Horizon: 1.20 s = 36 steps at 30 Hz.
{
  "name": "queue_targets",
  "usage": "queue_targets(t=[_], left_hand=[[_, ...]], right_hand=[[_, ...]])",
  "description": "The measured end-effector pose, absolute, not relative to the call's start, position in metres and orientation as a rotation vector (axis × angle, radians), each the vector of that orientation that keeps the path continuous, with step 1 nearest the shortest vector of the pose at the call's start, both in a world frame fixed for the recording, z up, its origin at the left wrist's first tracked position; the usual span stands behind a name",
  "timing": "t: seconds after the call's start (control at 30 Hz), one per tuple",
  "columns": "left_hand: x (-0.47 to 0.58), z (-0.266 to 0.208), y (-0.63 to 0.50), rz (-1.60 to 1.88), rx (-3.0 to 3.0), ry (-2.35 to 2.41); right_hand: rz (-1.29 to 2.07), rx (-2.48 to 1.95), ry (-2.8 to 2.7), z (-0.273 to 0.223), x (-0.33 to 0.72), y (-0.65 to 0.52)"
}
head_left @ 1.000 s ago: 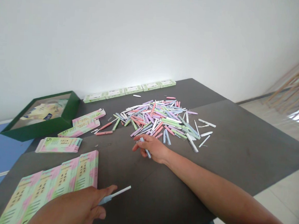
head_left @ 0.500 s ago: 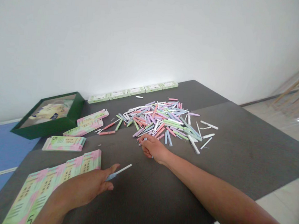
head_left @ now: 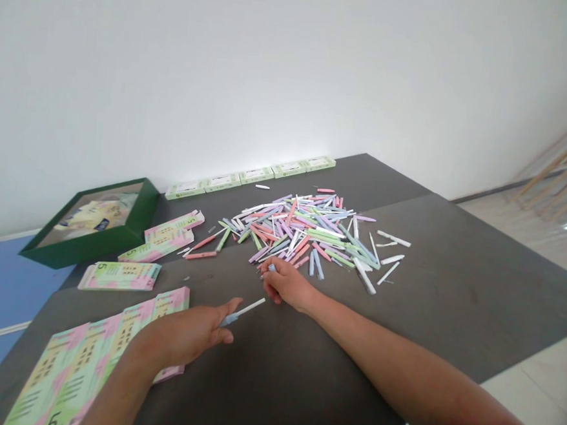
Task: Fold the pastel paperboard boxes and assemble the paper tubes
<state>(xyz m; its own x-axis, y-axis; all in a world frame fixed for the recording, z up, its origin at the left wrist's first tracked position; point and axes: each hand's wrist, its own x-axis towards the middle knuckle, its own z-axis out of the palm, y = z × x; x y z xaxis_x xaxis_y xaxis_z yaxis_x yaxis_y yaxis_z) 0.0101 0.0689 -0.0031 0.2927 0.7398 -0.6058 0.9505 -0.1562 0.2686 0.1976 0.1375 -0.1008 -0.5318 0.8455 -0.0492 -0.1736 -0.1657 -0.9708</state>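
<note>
The head view shows my left hand (head_left: pixel 202 325) pinching a blue pen piece (head_left: pixel 229 319) and my right hand (head_left: pixel 285 284) curled round a blue bit (head_left: pixel 272 268) by the pen pile (head_left: pixel 306 230), so I'm probably joining pens and should line both up.

Big green box (head_left: pixel 87 243) is kinda sitting by the white wall (head_left: pixel 293 77), crumpled plasticky stuff (head_left: pixel 99 216) is lying inside, blue surface (head_left: pixel 1 286) is peeking out at left, and blurry wooden slats (head_left: pixel 566 166) are slanting above pale floor (head_left: pixel 539 366) at right.
</note>
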Motion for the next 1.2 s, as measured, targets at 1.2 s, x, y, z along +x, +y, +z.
queue_targets(t=[1.2], left_hand=[[0.026, 0.005, 0.071, -0.663, 1.896, 1.24]], right_hand=[[1.836, -0.902, -1.188, -0.097, 0.204, 0.142]])
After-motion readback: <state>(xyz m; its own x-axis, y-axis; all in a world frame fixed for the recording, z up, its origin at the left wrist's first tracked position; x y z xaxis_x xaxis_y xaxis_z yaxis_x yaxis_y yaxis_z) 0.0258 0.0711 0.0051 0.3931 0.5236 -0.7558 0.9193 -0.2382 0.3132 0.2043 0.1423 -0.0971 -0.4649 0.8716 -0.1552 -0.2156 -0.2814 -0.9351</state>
